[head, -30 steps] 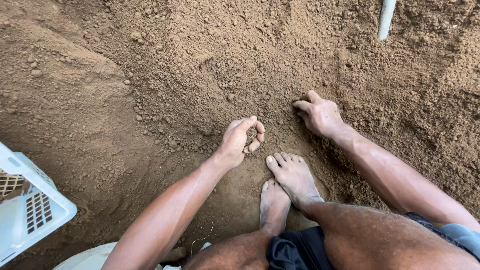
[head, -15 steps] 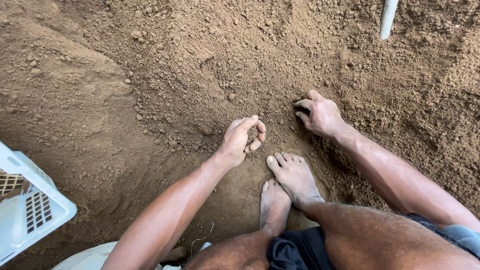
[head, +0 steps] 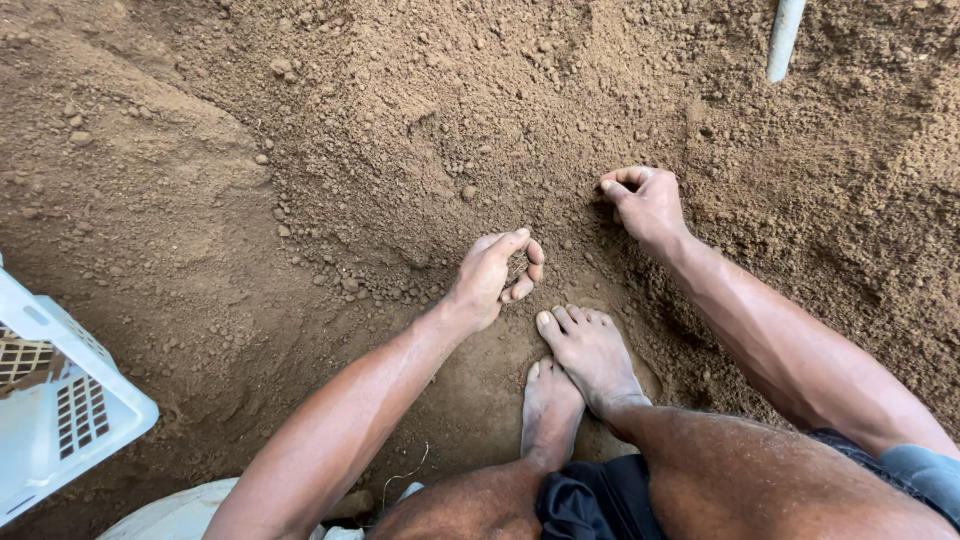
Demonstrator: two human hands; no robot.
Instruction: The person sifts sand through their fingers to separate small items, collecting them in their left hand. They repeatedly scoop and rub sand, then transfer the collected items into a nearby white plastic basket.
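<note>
I squat over a heap of loose brown soil. My left hand rests on the soil just ahead of my bare feet, fingers curled toward the thumb around a little soil. My right hand lies farther out to the right, fingers curled and pressed into the soil. Both forearms reach forward from the bottom of the view.
A white slotted plastic crate stands at the lower left edge. A pale pole sticks out of the soil at the top right. A white sack edge shows at the bottom. Small clods dot the heap.
Both hands have stayed in nearly the same spots; the fingers of my right hand have curled in slightly on the soil.
</note>
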